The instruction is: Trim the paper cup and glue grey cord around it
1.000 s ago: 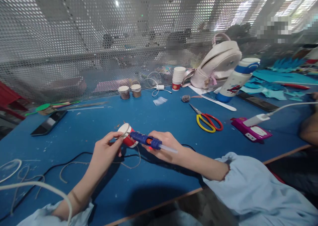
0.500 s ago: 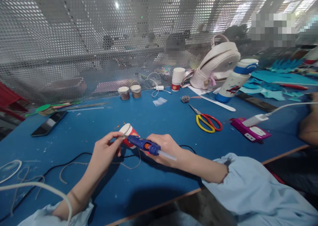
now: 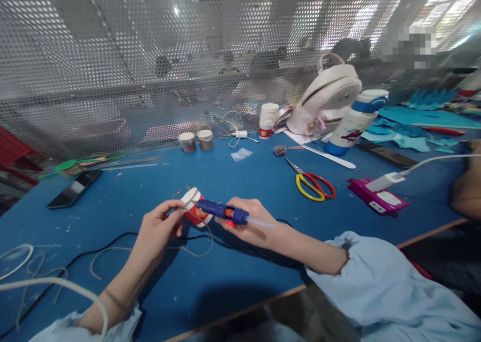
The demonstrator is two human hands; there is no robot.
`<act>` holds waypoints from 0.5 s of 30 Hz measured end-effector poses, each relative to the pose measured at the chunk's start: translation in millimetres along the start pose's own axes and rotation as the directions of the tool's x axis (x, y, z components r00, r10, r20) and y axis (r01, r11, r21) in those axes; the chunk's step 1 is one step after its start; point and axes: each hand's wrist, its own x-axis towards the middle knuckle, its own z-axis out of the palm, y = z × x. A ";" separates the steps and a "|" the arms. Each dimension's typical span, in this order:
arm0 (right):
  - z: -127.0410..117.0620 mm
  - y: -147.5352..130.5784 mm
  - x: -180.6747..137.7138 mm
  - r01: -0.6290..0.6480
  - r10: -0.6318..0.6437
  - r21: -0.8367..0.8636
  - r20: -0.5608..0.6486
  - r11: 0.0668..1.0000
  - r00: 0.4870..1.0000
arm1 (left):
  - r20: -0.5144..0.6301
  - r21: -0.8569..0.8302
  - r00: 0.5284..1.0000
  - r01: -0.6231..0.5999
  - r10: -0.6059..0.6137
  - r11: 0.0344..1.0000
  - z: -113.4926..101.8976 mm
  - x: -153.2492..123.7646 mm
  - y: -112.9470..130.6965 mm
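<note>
A blue hot glue gun (image 3: 221, 212), a clear glue stick (image 3: 261, 222) poking out of its back, is gripped in my right hand (image 3: 250, 222). Its nozzle end reaches over a tilted red and white paper cup (image 3: 199, 215). My left hand (image 3: 161, 225) pinches a thin grey cord (image 3: 206, 252) at the cup's white rim side. The cord runs across the cup and trails in a loop onto the table. Whether my left fingers also grip the cup itself is hidden. A red light glows beneath the gun by my right fingers.
Scissors (image 3: 314, 186), a purple power strip (image 3: 379, 198) and a bottle (image 3: 355, 124) are to the right. Stacked paper cups (image 3: 268, 121) and a backpack (image 3: 326, 99) stand behind. A phone (image 3: 75, 188) lies left; a black cable (image 3: 93, 249) crosses the blue table (image 3: 225, 287). Another person's arm (image 3: 468, 187) rests at right.
My right hand has drawn the glue gun slightly to the right and up, showing more of the cup. My left hand stays in place with the cord.
</note>
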 end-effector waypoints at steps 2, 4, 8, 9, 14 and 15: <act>1.0 -0.1 -1.0 0.013 -0.013 0.021 0.004 1.000 1.000 | -0.001 -0.018 1.000 0.010 -0.010 1.000 -0.4 0.7 -0.6; -0.8 -0.2 0.0 0.000 0.000 0.033 0.008 0.999 1.000 | 0.001 -0.035 1.000 0.017 -0.017 0.999 -0.4 0.9 -0.4; -7.7 -1.3 5.1 -0.085 0.085 0.004 -0.034 0.996 0.996 | 0.003 -0.059 1.000 0.025 -0.024 0.998 0.7 0.4 0.9; -8.6 -1.7 5.8 -0.100 0.100 -0.001 -0.040 0.995 0.994 | 0.002 -0.068 1.000 0.024 -0.024 0.997 1.0 0.3 1.1; -2.3 -3.6 1.4 -0.037 0.037 -0.004 -0.018 0.999 0.999 | 0.009 -0.092 1.000 0.024 -0.023 0.995 0.8 1.1 -0.2; -0.1 -3.5 -0.3 -0.004 0.004 -0.003 -0.022 1.000 1.000 | 0.012 -0.092 1.000 0.021 -0.020 0.995 0.5 1.3 -0.6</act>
